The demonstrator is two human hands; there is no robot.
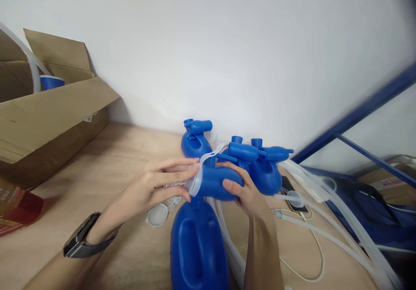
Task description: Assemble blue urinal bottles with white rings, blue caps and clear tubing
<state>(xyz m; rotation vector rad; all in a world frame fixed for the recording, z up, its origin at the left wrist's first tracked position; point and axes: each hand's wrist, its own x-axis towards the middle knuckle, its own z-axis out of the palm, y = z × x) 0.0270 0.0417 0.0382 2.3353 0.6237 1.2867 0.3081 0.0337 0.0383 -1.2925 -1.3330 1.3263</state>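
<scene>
My right hand (244, 192) grips the neck of a blue plastic bottle (198, 242) that stands in front of me on the wooden table (107, 168). My left hand (156, 186) pinches a translucent white ring with a strap (199, 173) at the open end of that neck. A white cap (157, 215) hangs just under my left hand. A dark watch (81, 238) is on my left wrist. Three more blue bottles (260, 168) with spouts stand behind, against the wall.
An open cardboard box (42, 116) with a blue piece and clear tubing sits at the left. Clear hoses (328, 207) and a phone (292, 194) with a white cable lie at the right, by a blue metal frame (357, 112). A red packet (16, 212) lies far left.
</scene>
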